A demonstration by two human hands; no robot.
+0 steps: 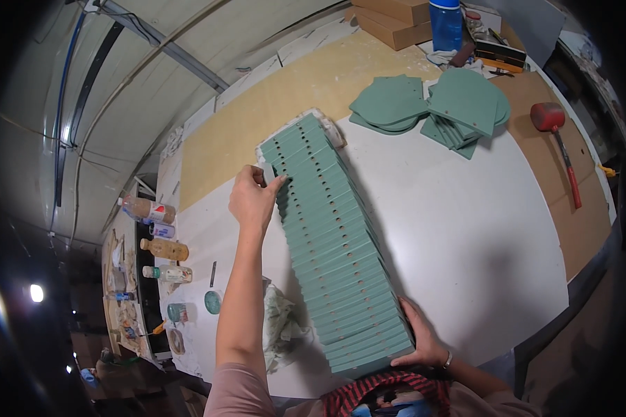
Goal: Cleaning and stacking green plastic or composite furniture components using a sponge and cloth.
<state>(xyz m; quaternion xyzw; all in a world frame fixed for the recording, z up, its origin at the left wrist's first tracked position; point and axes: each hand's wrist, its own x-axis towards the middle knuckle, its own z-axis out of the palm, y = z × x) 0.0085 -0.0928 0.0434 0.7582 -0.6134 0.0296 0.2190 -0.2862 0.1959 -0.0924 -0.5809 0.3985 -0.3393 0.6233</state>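
Observation:
A long row of overlapping green boards (337,229) with two lines of small holes runs away from me across the table. My left hand (254,198) is closed in a pinch at the row's left edge, toward its far end. Between its fingers shows a small pale flat piece (268,172), whose kind I cannot make out. Around the near right corner of the row my right hand (424,340) grips the boards, thumb at the end and fingers along the side. A crumpled white cloth (278,320) lies left of the row, beside my left forearm.
Rounded green boards (466,101) lie in loose piles at the far right. A red-headed mallet (549,119) rests on brown board. Several bottles (163,250) and a small green-stained cup (177,313) line the left edge. A blue bottle (446,28) stands near cardboard boxes (389,24).

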